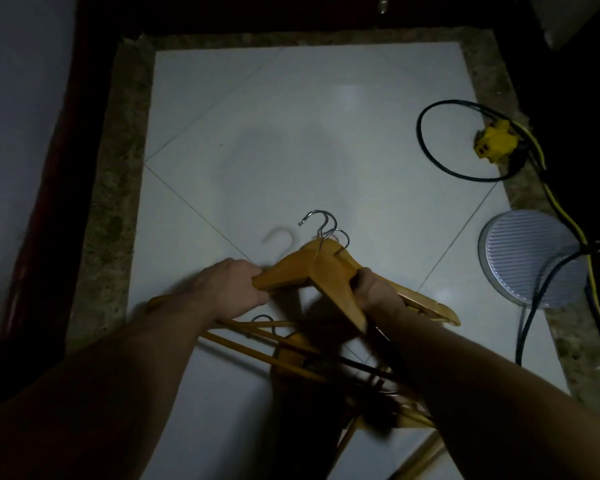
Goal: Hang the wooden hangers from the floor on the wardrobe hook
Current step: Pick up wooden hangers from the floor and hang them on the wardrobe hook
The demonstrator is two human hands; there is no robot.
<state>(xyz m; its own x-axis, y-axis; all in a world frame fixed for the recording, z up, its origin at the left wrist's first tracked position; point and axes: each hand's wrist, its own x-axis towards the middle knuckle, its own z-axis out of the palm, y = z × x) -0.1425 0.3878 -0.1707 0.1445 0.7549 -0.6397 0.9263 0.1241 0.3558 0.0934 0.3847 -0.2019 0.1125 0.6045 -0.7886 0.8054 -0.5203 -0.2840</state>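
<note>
Dim room: pale tiled floor (291,116), speckled stone border (118,202), cables (419,133) and a yellow plug (496,142) at 2 o'clock. At centre, left hand (229,282) and right hand (374,289) each curl fingers round stacked wooden hangers (312,268); further hangers (286,355) at 6 o'clock lie blurred, half hidden under forearms (153,368).

Left hand (231,284): bare, back and knuckles showing. Right hand (374,289): bare, thumb side showing. Left forearm (118,375), at 7 o'clock, and right forearm (482,393), at 5 o'clock: bare along all visible length. Both lie in dim light; finer detail cannot be made out.
</note>
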